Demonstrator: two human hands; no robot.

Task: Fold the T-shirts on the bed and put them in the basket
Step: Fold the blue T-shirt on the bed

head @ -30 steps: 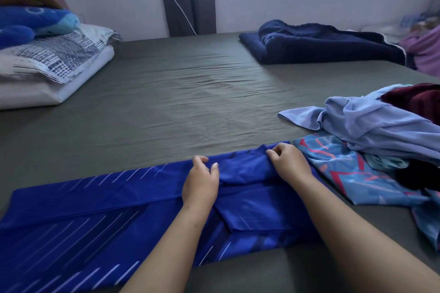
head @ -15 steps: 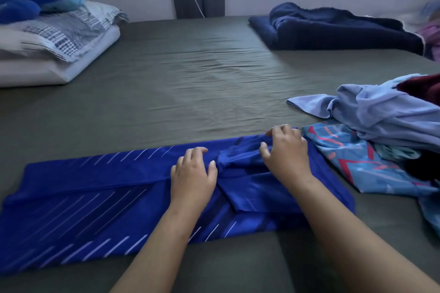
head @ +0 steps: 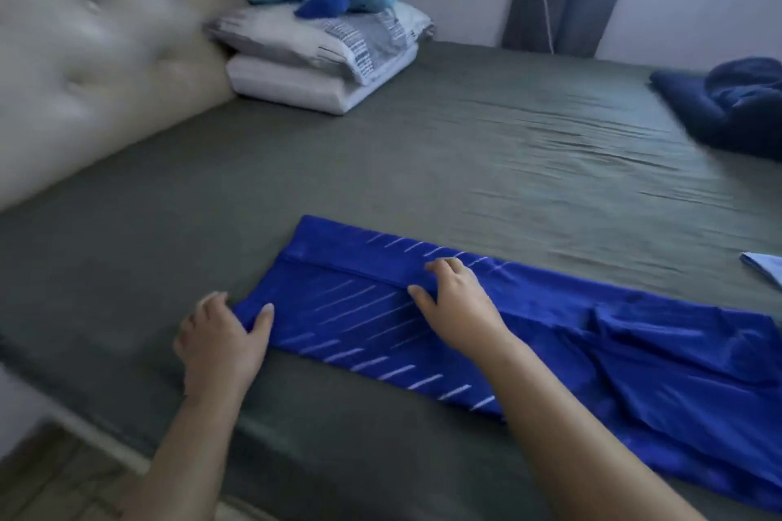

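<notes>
The long blue T-shirt (head: 486,326) lies flat on the bed (head: 381,165), stretching off rightward, with the left hand (head: 220,338) pinching its near end and the right hand (head: 455,296) gripping its folded edge.

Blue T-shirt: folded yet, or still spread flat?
Partly folded. The blue T-shirt lies as a long band on the bed; left hand pinches its end corner, right hand holds the lengthwise fold.
</notes>
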